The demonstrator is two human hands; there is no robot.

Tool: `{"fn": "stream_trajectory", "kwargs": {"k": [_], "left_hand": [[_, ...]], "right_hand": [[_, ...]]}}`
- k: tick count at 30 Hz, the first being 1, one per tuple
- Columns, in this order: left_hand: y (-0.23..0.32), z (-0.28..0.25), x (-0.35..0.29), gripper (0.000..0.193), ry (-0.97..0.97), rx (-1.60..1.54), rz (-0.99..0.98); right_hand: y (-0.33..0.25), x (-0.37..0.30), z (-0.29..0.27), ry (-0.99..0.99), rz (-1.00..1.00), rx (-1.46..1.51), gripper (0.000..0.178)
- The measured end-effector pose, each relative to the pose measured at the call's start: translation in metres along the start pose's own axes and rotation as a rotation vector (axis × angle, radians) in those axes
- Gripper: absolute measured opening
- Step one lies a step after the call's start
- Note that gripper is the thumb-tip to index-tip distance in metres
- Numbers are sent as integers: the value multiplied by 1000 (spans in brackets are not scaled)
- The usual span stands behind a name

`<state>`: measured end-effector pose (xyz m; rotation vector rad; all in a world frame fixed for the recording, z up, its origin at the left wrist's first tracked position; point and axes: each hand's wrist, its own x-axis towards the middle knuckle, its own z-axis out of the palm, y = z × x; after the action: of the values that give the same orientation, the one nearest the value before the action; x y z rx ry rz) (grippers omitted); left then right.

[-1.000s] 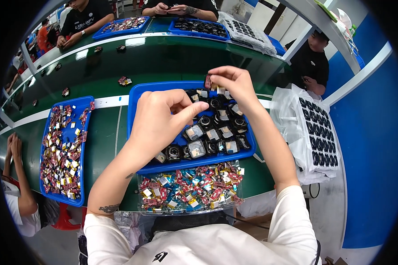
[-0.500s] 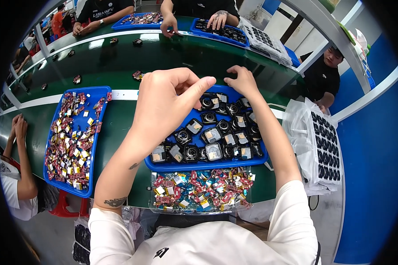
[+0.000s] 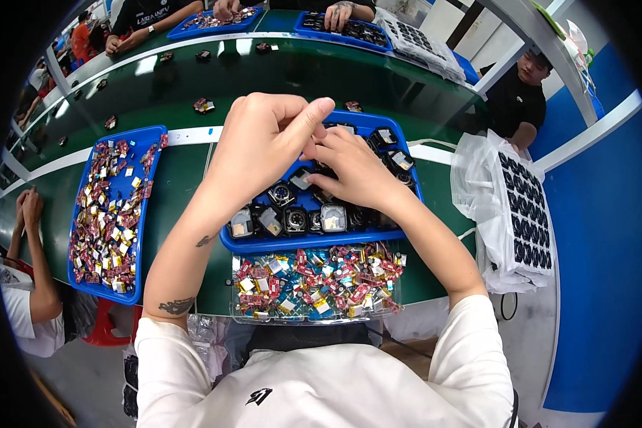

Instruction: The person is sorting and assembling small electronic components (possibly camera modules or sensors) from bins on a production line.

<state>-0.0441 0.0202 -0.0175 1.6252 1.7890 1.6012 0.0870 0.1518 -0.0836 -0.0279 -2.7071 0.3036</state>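
My left hand is closed above the left part of a blue tray, thumb pressed to the curled fingers. Whatever they hold is hidden from this view. Reaching in from the right, my right hand has its thumb apart from its fingers; its fingertips meet the left hand's and are partly covered. Under both hands the tray holds many black smartwatch cases, some with grey squares, others showing round sensor backs. Nearer me, a clear plastic tray is heaped with small red circuit boards and yellow-and-silver battery cells.
Another blue tray of similar parts lies left. Beyond a white rail, a green belt carries scattered modules. Stacked black-celled trays in white wrap stand right. Co-workers sit opposite, left and far right.
My right hand has come back from the belt's edge to my left hand. A small module now shows on the belt behind the tray. The whole view has shifted slightly.
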Motion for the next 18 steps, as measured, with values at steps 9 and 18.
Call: {"fn": "stream_trajectory", "kwargs": {"k": [9, 18], "left_hand": [[-2, 3, -1, 18, -70, 60, 14], [2, 8, -7, 21, -117, 90, -28]], "right_hand": [[-81, -45, -13, -268, -207, 107, 19], [-92, -51, -9, -362, -170, 3, 19]]}}
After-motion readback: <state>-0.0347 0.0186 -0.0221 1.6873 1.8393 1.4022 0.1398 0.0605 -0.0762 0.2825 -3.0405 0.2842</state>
